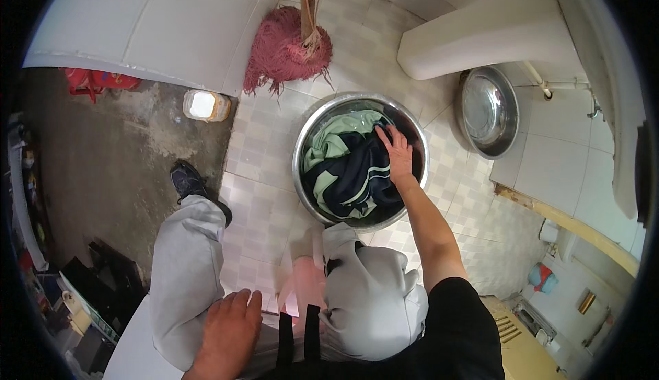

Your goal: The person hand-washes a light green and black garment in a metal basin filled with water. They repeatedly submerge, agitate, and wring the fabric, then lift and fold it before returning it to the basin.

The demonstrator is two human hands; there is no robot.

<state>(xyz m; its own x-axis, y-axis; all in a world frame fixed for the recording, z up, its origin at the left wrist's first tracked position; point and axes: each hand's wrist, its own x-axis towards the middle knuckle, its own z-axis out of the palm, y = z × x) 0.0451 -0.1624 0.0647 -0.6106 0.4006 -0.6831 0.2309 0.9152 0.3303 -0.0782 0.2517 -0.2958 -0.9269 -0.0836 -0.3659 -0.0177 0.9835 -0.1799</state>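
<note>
A round metal basin (298,174) stands on the tiled floor in front of me. Inside it lies a rumpled dark navy garment (367,160) with white stripes and pale green parts; a light green stretch of cloth (333,136) bunches up on its left. My right hand (397,153) reaches over the basin's right side, fingers apart and stretched onto the dark cloth; the fingertips partly merge with its folds. My left hand (232,325) lies over my left thigh, fingers extended, with nothing visible in it.
A pink string mop (288,50) with a wooden handle stands beyond the basin. Another metal basin (489,112) leans at the right, by a white pedestal (480,40). A tub with a white lid (206,105) sits left on the concrete floor (130,153). Something pink (302,284) shows between my legs.
</note>
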